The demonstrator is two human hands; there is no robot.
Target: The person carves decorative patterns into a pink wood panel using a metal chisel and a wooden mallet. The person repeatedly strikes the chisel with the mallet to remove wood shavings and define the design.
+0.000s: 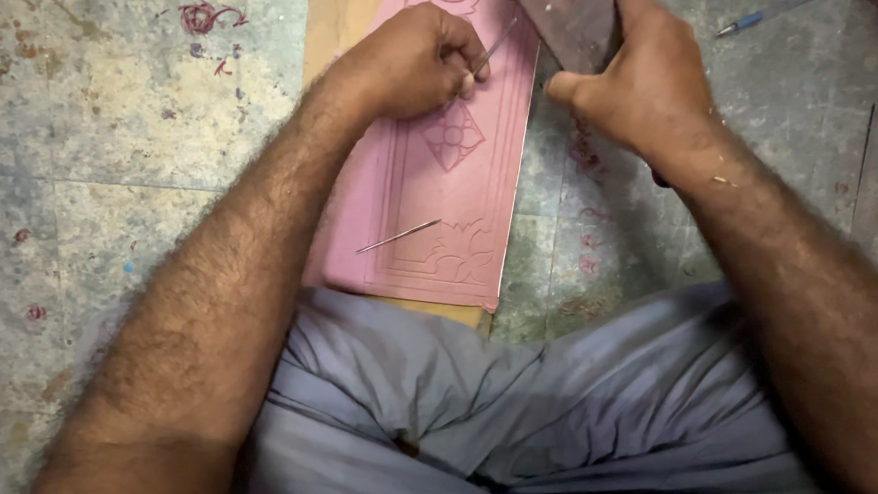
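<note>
Head view: left hand [414, 60] with fingers curled tight around a thin metal chisel [494, 46] set on the pink carved panel [443, 177], which lies on a wooden board [336, 11] on the floor [114, 140]; right hand [643, 72] wraps its fingers round a dark mallet [566, 18] just beside the chisel. Step judged: carving the relief; the coming blow calls for a steady chisel tip. A spare chisel [397, 237] rests on the panel's lower part

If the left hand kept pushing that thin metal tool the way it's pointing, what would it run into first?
The left hand holds a thin metal tool slanting up and to the right. Going on, it would probably first meet the dark block in the right hand, just past the pink slab's edge. Depth is unclear.
</note>
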